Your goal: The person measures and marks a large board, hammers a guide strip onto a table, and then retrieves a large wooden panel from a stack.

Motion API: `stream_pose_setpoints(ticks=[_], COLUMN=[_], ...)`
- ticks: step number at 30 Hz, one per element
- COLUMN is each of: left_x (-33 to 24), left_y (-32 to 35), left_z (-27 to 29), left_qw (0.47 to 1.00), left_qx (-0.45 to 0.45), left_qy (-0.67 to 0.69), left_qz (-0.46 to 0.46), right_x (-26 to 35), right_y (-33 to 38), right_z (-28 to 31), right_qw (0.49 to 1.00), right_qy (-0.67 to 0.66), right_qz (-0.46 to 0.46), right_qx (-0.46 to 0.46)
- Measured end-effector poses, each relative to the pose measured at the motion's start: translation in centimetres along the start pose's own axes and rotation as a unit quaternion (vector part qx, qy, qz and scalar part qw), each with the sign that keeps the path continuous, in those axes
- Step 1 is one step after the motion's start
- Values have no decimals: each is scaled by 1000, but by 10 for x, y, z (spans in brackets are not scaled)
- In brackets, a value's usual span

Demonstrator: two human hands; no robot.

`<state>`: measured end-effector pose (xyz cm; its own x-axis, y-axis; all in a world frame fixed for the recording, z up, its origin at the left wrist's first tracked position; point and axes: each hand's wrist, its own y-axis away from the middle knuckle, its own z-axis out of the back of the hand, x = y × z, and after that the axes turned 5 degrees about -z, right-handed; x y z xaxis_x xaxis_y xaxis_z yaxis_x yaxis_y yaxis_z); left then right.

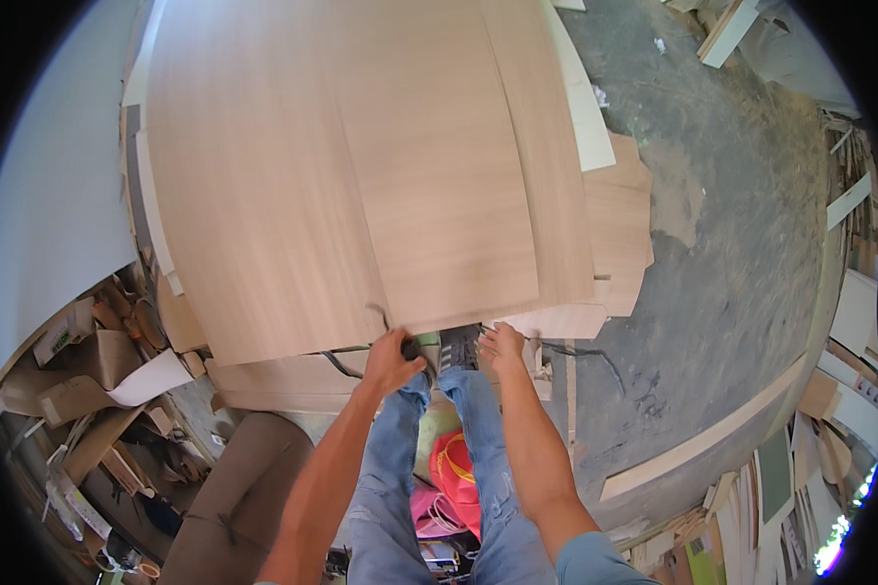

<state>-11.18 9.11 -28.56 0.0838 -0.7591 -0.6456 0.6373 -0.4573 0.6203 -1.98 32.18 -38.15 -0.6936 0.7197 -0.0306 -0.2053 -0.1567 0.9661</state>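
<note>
Wood-grain panels (439,195) lie flat in a stack in front of me, with their near edge just beyond my hands. My left hand (390,363) is closed at that edge, its fingers curled beside a dark rounded thing (412,348). A thin dark strip (379,314) sticks up past its fingers, and a black strap (339,364) shows to its left. What the palm holds is hidden. My right hand (502,348) pinches a thin dark cord (566,348), which trails off to the right over the floor. A dark shoe (458,348) shows between my hands.
Offcut boards (619,224) jut out under the stack at right. A long wooden strip (702,450) lies on the grey floor (673,361). Brown rolled material (239,497) and scrap pile up at left. A red bag (456,478) sits between my legs.
</note>
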Motion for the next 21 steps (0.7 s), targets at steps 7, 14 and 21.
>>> stream_pose_setpoints(ticks=[7, 14, 21], left_x=[-6, 9, 93], left_y=[-59, -99, -121], left_z=[-53, -63, 5], left_qw=[997, 998, 984], left_qx=[56, 17, -51], left_qy=[44, 48, -127], left_qz=[-11, -46, 112], right_x=[-20, 15, 101], right_y=[22, -36, -95], right_z=[-18, -19, 2], right_qw=[913, 868, 896], right_qy=[85, 187, 146], right_qz=[233, 318, 419], right_qx=[323, 333, 31])
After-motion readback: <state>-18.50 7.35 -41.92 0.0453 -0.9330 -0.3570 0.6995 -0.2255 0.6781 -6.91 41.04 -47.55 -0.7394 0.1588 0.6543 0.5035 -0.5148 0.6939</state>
